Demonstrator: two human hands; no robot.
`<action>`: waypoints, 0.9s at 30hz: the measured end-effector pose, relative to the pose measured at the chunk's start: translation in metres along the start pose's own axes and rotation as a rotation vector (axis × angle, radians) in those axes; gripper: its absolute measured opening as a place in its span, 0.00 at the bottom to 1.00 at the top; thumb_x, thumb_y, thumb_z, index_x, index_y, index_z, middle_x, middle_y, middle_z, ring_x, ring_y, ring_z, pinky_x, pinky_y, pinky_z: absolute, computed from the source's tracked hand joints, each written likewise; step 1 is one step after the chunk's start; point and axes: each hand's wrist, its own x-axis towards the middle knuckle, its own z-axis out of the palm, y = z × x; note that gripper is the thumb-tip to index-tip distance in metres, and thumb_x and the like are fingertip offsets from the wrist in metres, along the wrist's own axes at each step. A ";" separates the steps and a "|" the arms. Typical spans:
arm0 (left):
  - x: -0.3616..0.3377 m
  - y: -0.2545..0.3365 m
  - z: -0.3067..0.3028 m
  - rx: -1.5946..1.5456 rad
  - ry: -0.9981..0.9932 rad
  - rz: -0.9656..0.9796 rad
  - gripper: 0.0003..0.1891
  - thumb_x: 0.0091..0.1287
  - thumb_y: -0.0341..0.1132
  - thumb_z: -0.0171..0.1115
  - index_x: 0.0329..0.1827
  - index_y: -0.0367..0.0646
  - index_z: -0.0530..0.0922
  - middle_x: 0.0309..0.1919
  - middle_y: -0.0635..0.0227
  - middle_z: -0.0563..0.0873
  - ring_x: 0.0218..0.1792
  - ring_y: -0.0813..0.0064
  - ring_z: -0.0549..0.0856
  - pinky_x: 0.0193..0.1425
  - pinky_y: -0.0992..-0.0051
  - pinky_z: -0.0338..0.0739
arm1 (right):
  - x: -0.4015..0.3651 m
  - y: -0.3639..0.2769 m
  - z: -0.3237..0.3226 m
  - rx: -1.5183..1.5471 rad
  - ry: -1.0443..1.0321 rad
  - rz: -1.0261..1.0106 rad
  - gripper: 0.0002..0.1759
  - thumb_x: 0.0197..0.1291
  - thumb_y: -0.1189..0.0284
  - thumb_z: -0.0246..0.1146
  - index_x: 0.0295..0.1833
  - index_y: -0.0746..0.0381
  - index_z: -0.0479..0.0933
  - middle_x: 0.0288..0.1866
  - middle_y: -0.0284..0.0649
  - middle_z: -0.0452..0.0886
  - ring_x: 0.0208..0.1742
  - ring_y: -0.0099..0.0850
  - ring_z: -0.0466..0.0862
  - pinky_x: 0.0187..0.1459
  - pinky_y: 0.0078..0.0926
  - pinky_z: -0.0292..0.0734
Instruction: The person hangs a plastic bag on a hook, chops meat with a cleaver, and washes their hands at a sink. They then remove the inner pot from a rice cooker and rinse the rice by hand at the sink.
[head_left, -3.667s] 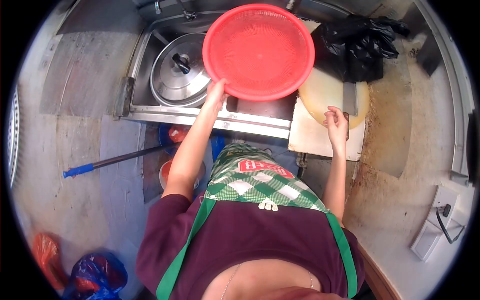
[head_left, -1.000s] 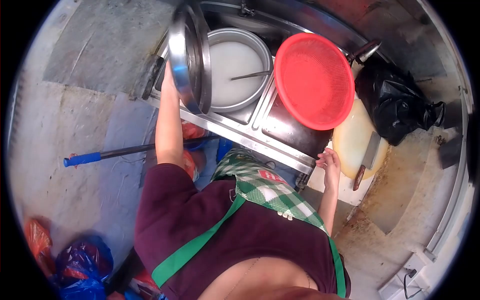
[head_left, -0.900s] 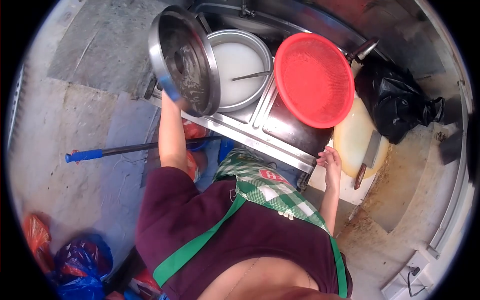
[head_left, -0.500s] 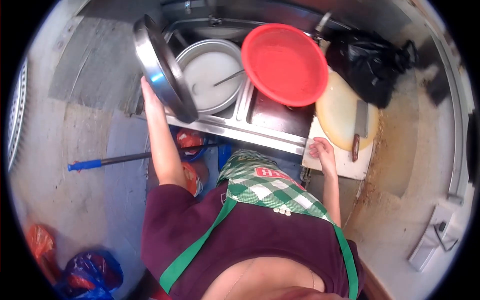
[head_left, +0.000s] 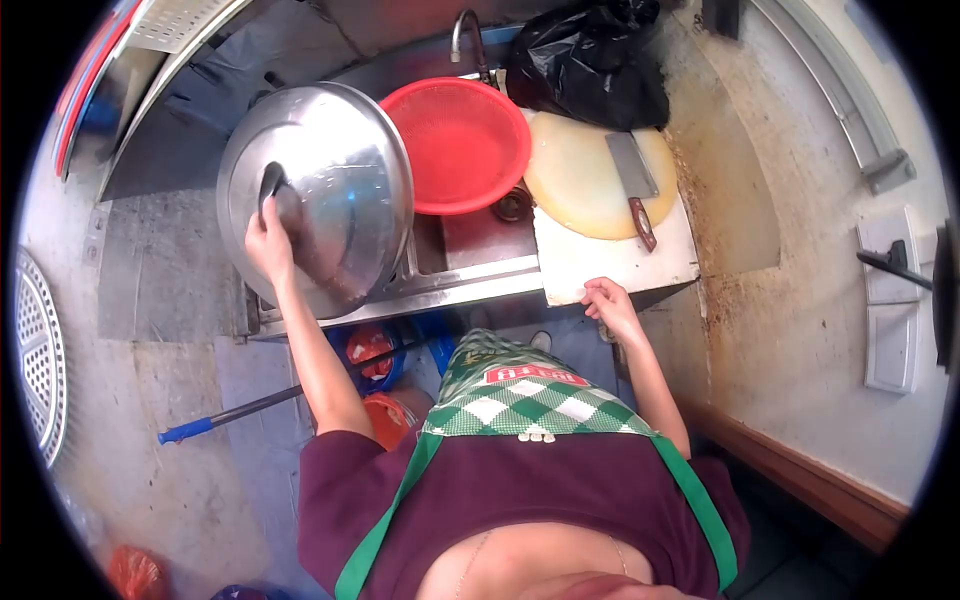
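My left hand (head_left: 268, 243) grips the black handle (head_left: 271, 181) of a large round metal lid (head_left: 340, 165). The lid lies over the left side of the sink, where the pot of whitish liquid is now hidden beneath it. Close beside the lid's right edge sits a red plastic colander (head_left: 458, 145). My right hand (head_left: 612, 306), loosely bent with nothing in it, hovers by the front edge of a white board (head_left: 590, 262). On that board rest a round yellowish cutting board (head_left: 560, 175) and a cleaver (head_left: 632, 170) with a brown wooden handle.
A black plastic bag (head_left: 590, 65) stands behind the cutting board, near the tap (head_left: 467, 35). The steel sink rim (head_left: 480, 278) runs along the front. Below it are a blue-gripped pole (head_left: 215, 422) and a bucket holding a red bag (head_left: 370, 352).
My left hand has brought the lid from tilted upright down over the pot, covering it. The view has shifted to the right; my right hand stays near the white board's front edge.
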 end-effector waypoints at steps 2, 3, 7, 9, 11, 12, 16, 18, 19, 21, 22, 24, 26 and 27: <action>-0.009 0.027 0.011 0.024 -0.012 0.127 0.21 0.60 0.48 0.58 0.29 0.34 0.77 0.17 0.61 0.77 0.21 0.77 0.71 0.29 0.71 0.69 | -0.004 -0.003 -0.002 -0.005 0.027 -0.018 0.09 0.60 0.71 0.52 0.43 0.62 0.72 0.28 0.34 0.76 0.24 0.19 0.74 0.26 0.14 0.68; -0.013 0.035 0.015 0.061 -0.038 0.195 0.20 0.59 0.47 0.59 0.29 0.34 0.78 0.18 0.60 0.78 0.21 0.77 0.72 0.30 0.71 0.69 | -0.012 -0.006 -0.003 0.000 0.054 -0.023 0.09 0.60 0.70 0.52 0.42 0.63 0.72 0.28 0.35 0.76 0.24 0.20 0.73 0.25 0.15 0.68; -0.024 0.042 0.049 -0.060 -0.308 0.236 0.19 0.56 0.47 0.63 0.28 0.34 0.79 0.14 0.61 0.76 0.19 0.79 0.72 0.24 0.72 0.66 | -0.023 0.004 -0.006 0.055 0.118 -0.040 0.09 0.61 0.68 0.53 0.40 0.63 0.72 0.27 0.35 0.76 0.23 0.20 0.72 0.23 0.15 0.66; -0.037 0.045 0.071 -0.172 -0.371 0.093 0.21 0.54 0.48 0.64 0.34 0.35 0.81 0.22 0.56 0.82 0.26 0.72 0.82 0.35 0.73 0.74 | -0.028 0.004 0.001 0.038 0.162 -0.063 0.09 0.61 0.68 0.53 0.39 0.63 0.72 0.26 0.34 0.76 0.21 0.19 0.72 0.22 0.15 0.66; -0.043 0.041 0.094 -0.248 -0.420 0.137 0.20 0.55 0.47 0.64 0.35 0.35 0.80 0.22 0.58 0.83 0.26 0.73 0.81 0.35 0.73 0.73 | -0.033 0.007 0.008 0.049 0.203 -0.109 0.10 0.61 0.67 0.53 0.40 0.63 0.72 0.26 0.34 0.76 0.22 0.19 0.73 0.22 0.16 0.67; -0.048 0.048 0.100 -0.283 -0.475 0.139 0.20 0.55 0.47 0.64 0.35 0.35 0.80 0.23 0.58 0.83 0.26 0.73 0.81 0.35 0.73 0.73 | -0.040 0.006 0.015 0.065 0.210 -0.111 0.10 0.61 0.68 0.53 0.40 0.63 0.72 0.26 0.34 0.76 0.22 0.20 0.73 0.22 0.16 0.68; -0.073 0.110 0.088 -0.427 -0.592 0.194 0.16 0.56 0.41 0.63 0.25 0.33 0.76 0.16 0.72 0.70 0.23 0.85 0.67 0.25 0.78 0.64 | -0.047 0.004 0.032 0.064 0.219 -0.119 0.11 0.62 0.69 0.52 0.45 0.65 0.71 0.29 0.37 0.76 0.24 0.22 0.75 0.26 0.17 0.71; -0.084 0.114 0.099 -0.562 -0.645 0.168 0.15 0.56 0.40 0.64 0.26 0.34 0.77 0.14 0.74 0.70 0.21 0.86 0.67 0.24 0.79 0.63 | -0.049 -0.002 0.038 0.099 0.210 -0.159 0.14 0.62 0.66 0.52 0.47 0.66 0.70 0.30 0.38 0.77 0.26 0.23 0.76 0.27 0.18 0.72; -0.086 0.116 0.105 -0.614 -0.671 0.163 0.14 0.55 0.40 0.64 0.26 0.34 0.77 0.14 0.75 0.70 0.21 0.86 0.67 0.23 0.79 0.63 | -0.061 -0.018 0.041 0.133 0.204 -0.176 0.16 0.62 0.65 0.52 0.48 0.66 0.70 0.32 0.39 0.77 0.28 0.24 0.76 0.29 0.18 0.73; -0.091 0.128 0.111 -0.669 -0.681 0.237 0.14 0.55 0.39 0.65 0.27 0.34 0.78 0.14 0.73 0.71 0.19 0.85 0.68 0.23 0.78 0.64 | -0.084 -0.043 0.046 0.202 0.198 -0.267 0.18 0.63 0.63 0.52 0.50 0.66 0.69 0.35 0.40 0.77 0.32 0.25 0.77 0.32 0.19 0.73; -0.092 0.138 0.109 -0.645 -0.704 0.261 0.14 0.53 0.39 0.65 0.26 0.34 0.78 0.13 0.68 0.72 0.18 0.81 0.70 0.24 0.76 0.65 | -0.093 -0.052 0.050 0.234 0.196 -0.342 0.19 0.63 0.64 0.52 0.52 0.66 0.69 0.37 0.41 0.77 0.34 0.25 0.77 0.33 0.20 0.73; -0.094 0.153 0.115 -0.692 -0.649 0.342 0.16 0.52 0.41 0.65 0.24 0.35 0.77 0.13 0.64 0.71 0.18 0.75 0.70 0.25 0.74 0.65 | -0.107 -0.063 0.052 0.193 0.187 -0.472 0.21 0.64 0.62 0.49 0.55 0.66 0.67 0.44 0.42 0.76 0.41 0.26 0.77 0.37 0.22 0.74; -0.088 0.174 0.118 -0.798 -0.657 0.349 0.16 0.54 0.41 0.64 0.22 0.35 0.74 0.14 0.70 0.70 0.18 0.78 0.68 0.24 0.76 0.64 | -0.108 -0.068 0.054 0.214 0.213 -0.383 0.23 0.65 0.60 0.47 0.56 0.65 0.66 0.44 0.41 0.76 0.41 0.28 0.77 0.37 0.22 0.74; -0.082 0.195 0.109 -0.953 -0.723 0.276 0.17 0.57 0.40 0.62 0.18 0.37 0.69 0.15 0.78 0.67 0.20 0.84 0.65 0.23 0.80 0.60 | -0.108 -0.072 0.056 0.224 0.225 -0.338 0.23 0.65 0.58 0.45 0.57 0.65 0.65 0.45 0.41 0.76 0.41 0.28 0.77 0.37 0.22 0.74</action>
